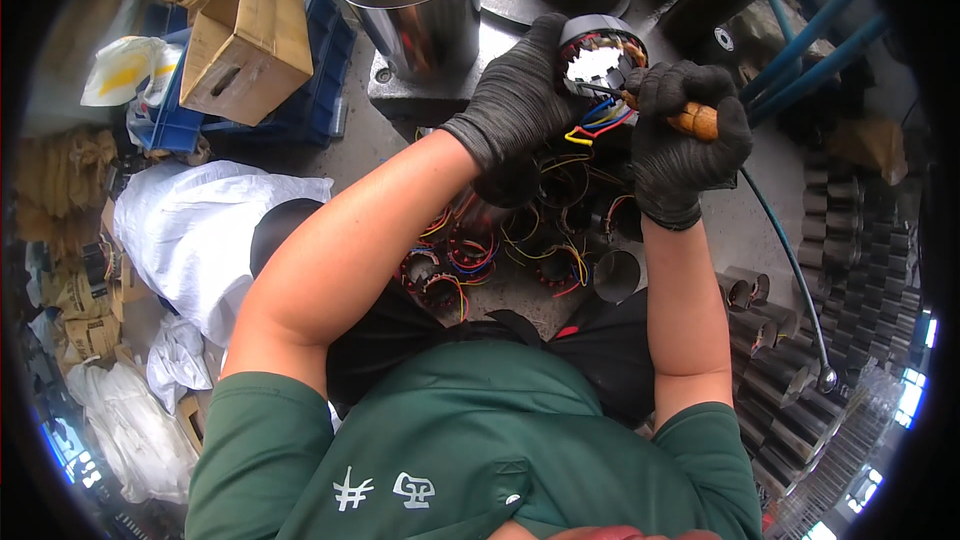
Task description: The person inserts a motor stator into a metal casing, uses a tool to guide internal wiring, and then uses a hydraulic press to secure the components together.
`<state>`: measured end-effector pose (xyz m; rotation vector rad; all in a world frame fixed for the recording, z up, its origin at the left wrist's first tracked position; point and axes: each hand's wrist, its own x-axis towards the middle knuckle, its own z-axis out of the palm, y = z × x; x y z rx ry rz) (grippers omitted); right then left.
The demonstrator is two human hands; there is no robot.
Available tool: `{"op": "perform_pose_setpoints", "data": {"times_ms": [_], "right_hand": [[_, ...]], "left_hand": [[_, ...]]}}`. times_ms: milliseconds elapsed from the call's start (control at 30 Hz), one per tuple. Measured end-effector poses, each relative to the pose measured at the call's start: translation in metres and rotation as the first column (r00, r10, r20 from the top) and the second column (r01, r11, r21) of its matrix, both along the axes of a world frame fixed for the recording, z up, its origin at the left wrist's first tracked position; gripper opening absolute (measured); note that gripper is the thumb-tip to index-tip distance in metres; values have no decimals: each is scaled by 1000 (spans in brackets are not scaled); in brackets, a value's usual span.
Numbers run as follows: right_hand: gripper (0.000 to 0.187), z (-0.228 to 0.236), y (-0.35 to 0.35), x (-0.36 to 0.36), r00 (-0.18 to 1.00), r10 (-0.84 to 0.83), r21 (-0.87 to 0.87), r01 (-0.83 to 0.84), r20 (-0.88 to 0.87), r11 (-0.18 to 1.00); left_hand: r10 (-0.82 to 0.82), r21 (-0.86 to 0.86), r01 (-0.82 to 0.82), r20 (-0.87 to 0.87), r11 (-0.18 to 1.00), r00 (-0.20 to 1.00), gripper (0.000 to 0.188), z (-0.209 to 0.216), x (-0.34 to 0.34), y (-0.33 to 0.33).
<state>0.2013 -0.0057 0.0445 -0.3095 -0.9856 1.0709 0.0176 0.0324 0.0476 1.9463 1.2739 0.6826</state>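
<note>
Metal cylinders [785,410] lie stacked at right; the left hand [522,90] grips a wired stator [600,30], right of a wide steel vessel [415,15]; the right hand [692,130] clasps a wooden-handled tool [698,122], its shaft reaching the stator's opening.

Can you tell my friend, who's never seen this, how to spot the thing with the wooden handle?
Start at the green shirt and follow the person's right arm up to the dark-gloved right hand. That hand holds the wooden-handled tool. Its orange-brown handle sets it apart from the grey metal ring and coloured wires beside it.
</note>
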Motion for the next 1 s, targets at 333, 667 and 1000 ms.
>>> {"op": "perform_pose_setpoints", "data": {"times_ms": [333, 667, 1000], "right_hand": [[23, 4, -38, -9, 908, -270, -59, 304, 322, 951], [39, 32, -84, 43, 319, 4, -130, 374, 948, 918], [44, 13, -74, 35, -176, -66, 135, 415, 982, 900]], "left_hand": [[0, 111, -20, 181, 994, 983, 98, -18, 4, 5], [7, 149, -58, 317, 987, 948, 98, -46, -5, 8], [-45, 90, 7, 427, 996, 903, 107, -46, -5, 15]]}}
